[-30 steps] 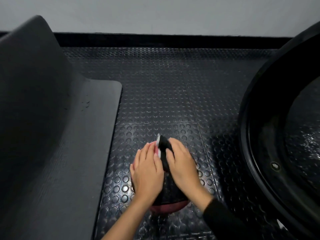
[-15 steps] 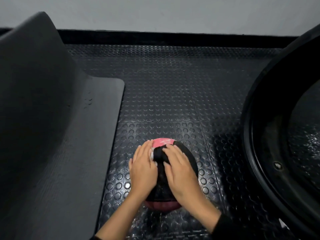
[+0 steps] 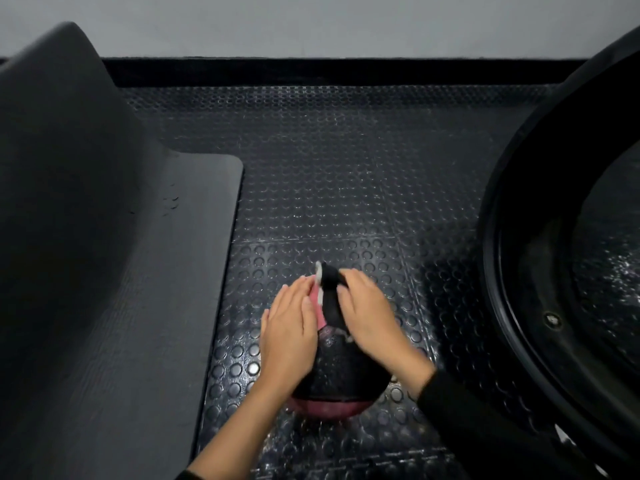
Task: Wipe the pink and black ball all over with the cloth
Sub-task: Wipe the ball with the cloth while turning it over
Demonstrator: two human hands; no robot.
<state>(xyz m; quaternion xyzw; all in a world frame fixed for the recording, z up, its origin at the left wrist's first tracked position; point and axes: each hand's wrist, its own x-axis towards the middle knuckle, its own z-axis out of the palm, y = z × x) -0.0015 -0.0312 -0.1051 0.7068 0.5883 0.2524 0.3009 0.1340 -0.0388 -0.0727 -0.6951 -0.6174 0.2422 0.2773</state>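
While the flat, open left hand (image 3: 289, 336) steadies the ball (image 3: 341, 379), right-hand fingers (image 3: 360, 289) pinch the cloth (image 3: 330, 289).

Looks like a gym or training room. Black studded rubber floor (image 3: 346, 188), dark padded mat (image 3: 138, 323) at left, large black tyre (image 3: 526, 271) at right.

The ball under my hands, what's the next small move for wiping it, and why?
Probably turn the ball a little with the left hand so the pink band at its near bottom comes up. The right hand has the cloth only at the far top, between both hands, and that lower band shows no cloth on it.
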